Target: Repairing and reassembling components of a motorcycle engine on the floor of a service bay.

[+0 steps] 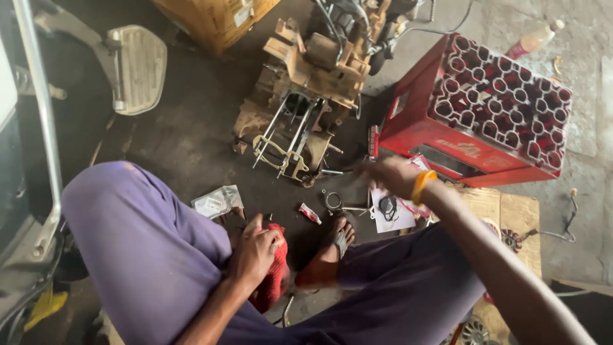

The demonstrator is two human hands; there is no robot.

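Your left hand [254, 250] grips a red rag [276, 271], near centre by your knee. Your right hand [391, 175], blurred, reaches toward the red crate [498, 102] at right; grip can't be told. Engine block [306, 96] sits far centre, top cut off.

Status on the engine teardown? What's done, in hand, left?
Done: the dirty engine block sits opened on the floor, its long studs bare. In hand: the left hand grips a red cloth; the right hand reaches, blurred, toward the red plastic crate. Left: a metal ring, a small tube and a black gasket on white paper lie loose.
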